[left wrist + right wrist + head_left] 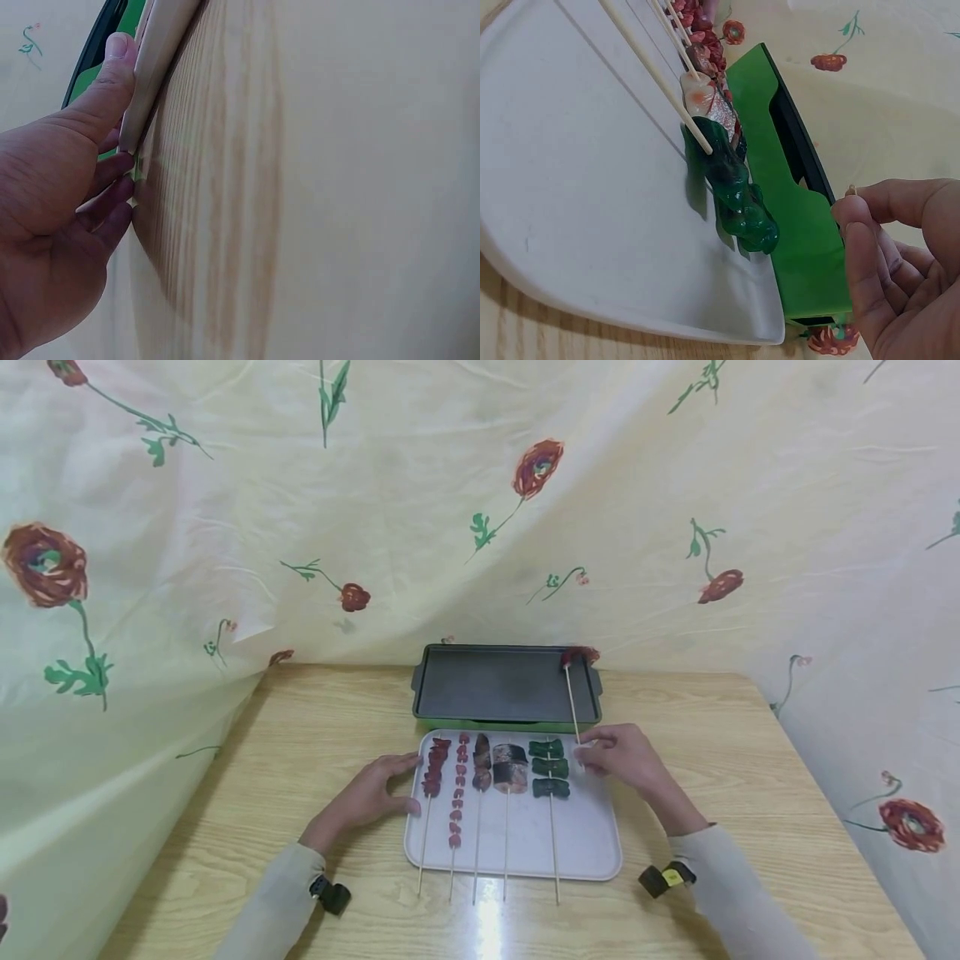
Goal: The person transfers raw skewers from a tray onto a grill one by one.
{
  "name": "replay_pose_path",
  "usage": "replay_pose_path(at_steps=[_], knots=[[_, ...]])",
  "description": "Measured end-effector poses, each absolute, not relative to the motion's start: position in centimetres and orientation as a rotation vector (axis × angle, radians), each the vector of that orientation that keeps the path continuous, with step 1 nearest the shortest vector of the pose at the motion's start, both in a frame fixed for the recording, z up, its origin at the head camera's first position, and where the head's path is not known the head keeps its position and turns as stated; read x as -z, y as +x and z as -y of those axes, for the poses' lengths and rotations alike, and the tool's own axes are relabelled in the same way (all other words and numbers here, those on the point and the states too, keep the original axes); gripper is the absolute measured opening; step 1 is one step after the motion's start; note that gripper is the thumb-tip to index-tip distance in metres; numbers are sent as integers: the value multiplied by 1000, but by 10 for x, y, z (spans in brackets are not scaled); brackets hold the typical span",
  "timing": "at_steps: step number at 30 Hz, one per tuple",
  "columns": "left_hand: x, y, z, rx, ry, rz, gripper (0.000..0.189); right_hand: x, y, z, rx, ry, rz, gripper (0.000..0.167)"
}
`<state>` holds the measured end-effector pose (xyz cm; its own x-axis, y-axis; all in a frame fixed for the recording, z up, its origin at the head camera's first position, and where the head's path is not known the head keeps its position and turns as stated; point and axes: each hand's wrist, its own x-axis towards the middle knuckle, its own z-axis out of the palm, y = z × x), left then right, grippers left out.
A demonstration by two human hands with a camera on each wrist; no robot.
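My right hand (613, 757) pinches the near end of a wooden skewer (572, 702) between thumb and fingers. Dark red pieces (580, 656) on its far end lie at the back right corner of the black griddle (487, 681). With thumb and fingers loosely spread, my left hand (375, 791) touches the left rim of the white tray (588, 852); in the left wrist view the thumb (116, 52) rests against that rim. Several skewers lie side by side on the tray, among them red meat (435, 768), fish slices (510, 768) and green pieces (551, 768).
Behind the tray stands the griddle on its green base (480, 725), close to the flowered cloth (420, 527) that hangs at the back and sides. The skewers' bare sticks (556, 860) stick out past the tray's front edge over the wooden table (750, 777).
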<state>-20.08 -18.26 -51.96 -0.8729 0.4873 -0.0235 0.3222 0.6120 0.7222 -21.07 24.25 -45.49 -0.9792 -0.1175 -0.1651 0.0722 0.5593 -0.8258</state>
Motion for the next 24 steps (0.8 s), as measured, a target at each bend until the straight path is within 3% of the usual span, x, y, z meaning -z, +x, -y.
replay_pose_path(at_steps=[15, 24], knots=[[521, -202, 183, -1113, 676, -2624, 87, 456, -211, -237, 1400, -20, -2585, 33], [521, -202, 184, -1101, 667, -2623, 87, 447, -200, -249, 1381, -27, -2622, 41]])
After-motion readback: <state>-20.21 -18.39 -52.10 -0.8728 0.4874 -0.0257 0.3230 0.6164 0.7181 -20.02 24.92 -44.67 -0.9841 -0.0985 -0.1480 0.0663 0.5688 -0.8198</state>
